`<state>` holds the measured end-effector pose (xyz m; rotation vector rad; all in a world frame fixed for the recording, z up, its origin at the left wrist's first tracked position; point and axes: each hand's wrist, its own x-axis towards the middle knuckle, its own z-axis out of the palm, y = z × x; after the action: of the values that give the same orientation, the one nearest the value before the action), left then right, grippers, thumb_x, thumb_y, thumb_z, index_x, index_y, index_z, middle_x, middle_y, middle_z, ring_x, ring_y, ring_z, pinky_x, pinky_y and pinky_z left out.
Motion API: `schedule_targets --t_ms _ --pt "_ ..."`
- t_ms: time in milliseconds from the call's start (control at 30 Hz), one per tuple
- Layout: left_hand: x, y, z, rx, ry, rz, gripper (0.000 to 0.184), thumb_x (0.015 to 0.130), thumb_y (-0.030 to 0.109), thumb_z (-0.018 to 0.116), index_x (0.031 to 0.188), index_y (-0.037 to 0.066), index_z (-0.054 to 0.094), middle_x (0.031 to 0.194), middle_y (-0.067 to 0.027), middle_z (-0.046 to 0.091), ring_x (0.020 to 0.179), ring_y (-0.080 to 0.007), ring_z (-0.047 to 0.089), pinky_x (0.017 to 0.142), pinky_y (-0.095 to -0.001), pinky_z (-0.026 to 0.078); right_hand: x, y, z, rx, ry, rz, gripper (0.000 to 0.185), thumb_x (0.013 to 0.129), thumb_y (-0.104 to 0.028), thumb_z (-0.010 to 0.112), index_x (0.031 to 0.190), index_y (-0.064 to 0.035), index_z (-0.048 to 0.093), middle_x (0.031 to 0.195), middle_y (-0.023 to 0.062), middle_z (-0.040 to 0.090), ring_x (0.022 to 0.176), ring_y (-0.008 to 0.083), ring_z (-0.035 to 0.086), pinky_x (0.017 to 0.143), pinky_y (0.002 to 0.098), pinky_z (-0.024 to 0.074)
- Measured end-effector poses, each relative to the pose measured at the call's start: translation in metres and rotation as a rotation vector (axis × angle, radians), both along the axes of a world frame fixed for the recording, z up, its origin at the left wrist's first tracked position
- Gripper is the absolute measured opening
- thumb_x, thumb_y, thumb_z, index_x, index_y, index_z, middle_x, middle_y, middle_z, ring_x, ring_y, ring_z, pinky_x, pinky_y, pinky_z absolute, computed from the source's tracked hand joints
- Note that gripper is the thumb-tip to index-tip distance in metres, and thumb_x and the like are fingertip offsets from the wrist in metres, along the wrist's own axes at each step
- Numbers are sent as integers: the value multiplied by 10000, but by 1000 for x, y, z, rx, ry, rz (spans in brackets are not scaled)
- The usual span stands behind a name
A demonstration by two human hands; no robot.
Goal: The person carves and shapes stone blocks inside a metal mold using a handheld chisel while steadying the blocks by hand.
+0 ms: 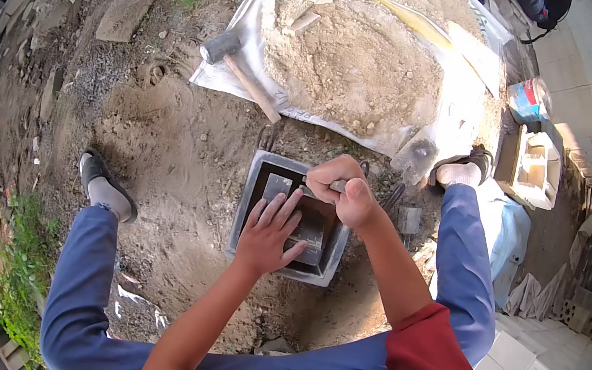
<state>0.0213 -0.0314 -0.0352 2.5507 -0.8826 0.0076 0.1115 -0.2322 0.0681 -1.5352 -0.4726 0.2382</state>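
A grey rectangular mold (236,230) with dark hollow insides rests on the dirt between my feet. My left hand (271,231) lies over its middle, fingers spread and pointing away from me, touching the dark inner block (310,235). Above the mold's far right part, my right hand (344,190) is wrapped round a short grey handle (338,185); the rest of that tool is mostly hidden by the hands. A flat grey metal plate (278,187) shows just beyond my left fingertips.
Beyond the mold, a white sheet (247,30) holds a heap of sandy mix (361,64). A mallet (250,86) lies on its near left edge. At the right are a hollow block (538,171) and a bucket (530,100). A flat stone (125,16) lies far left.
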Motion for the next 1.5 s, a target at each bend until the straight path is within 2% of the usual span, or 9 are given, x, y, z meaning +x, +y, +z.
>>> schedule_targets --t_ms 67,167,333,467,933,1067,1167,1300,1500 --pt "5 -1 -4 -2 -9 0 497 903 504 610 1198 108 672 1591 -59 404 1445 -258 365 1193 -470 242 3 -12 21 68 37 24 893 821 -935 280 565 -80 236 511 -9 270 438 140 286 447 302 178" --pt "6 -1 -2 2 -10 2 488 901 503 610 1184 111 678 1600 -50 393 1445 -256 363 1191 -459 243 2 -15 -32 96 -5 -21 889 828 -918 320 558 -75 239 509 -14 269 437 137 284 448 298 172" --pt "11 -2 -6 0 -30 1 477 891 507 618 1160 120 688 1606 -45 388 1442 -258 364 1189 -451 244 -3 -32 5 136 118 -46 900 797 -944 329 565 -80 230 516 -13 250 439 130 264 449 308 154" --pt "2 -1 -3 29 7 -5 472 888 515 619 1152 132 696 1609 -44 384 1439 -260 361 1189 -449 240 -12 -38 -34 173 21 -60 875 816 -910 355 566 -81 225 517 -10 247 442 129 255 449 311 151" --pt "4 -3 -3 56 -39 -4 482 887 523 617 1122 114 716 1616 -43 368 1442 -270 346 1181 -458 244 -13 -45 -1 186 76 -53 866 822 -914 340 556 -97 232 522 -32 244 460 107 254 459 301 165" --pt "-2 -3 -1 21 -70 -8 479 888 523 618 1108 110 719 1623 -38 354 1445 -269 339 1185 -454 243 -20 -39 -35 170 67 -55 843 839 -897 344 569 -104 249 528 -37 238 466 111 251 468 297 174" --pt "-1 -2 -1 -20 -108 -15 462 889 509 629 1090 102 718 1630 -35 339 1443 -267 343 1186 -454 248 -22 -39 -6 130 96 -124 847 826 -917 331 566 -114 261 528 -44 238 465 120 241 473 299 174" --pt "-8 4 1 -37 -81 -14 451 883 492 648 1066 86 716 1637 -37 322 1440 -271 348 1181 -462 260 -41 -35 50 387 78 -224 813 842 -915 273 581 -145 292 526 -46 259 480 112 222 484 298 171" --pt "-13 8 -3 -89 -85 -16 437 908 490 632 1034 79 712 1639 -40 316 1450 -272 336 1189 -452 236 -71 -14 100 381 -18 -728 780 886 -873 248 627 -139 284 539 -42 220 509 118 187 514 298 169"
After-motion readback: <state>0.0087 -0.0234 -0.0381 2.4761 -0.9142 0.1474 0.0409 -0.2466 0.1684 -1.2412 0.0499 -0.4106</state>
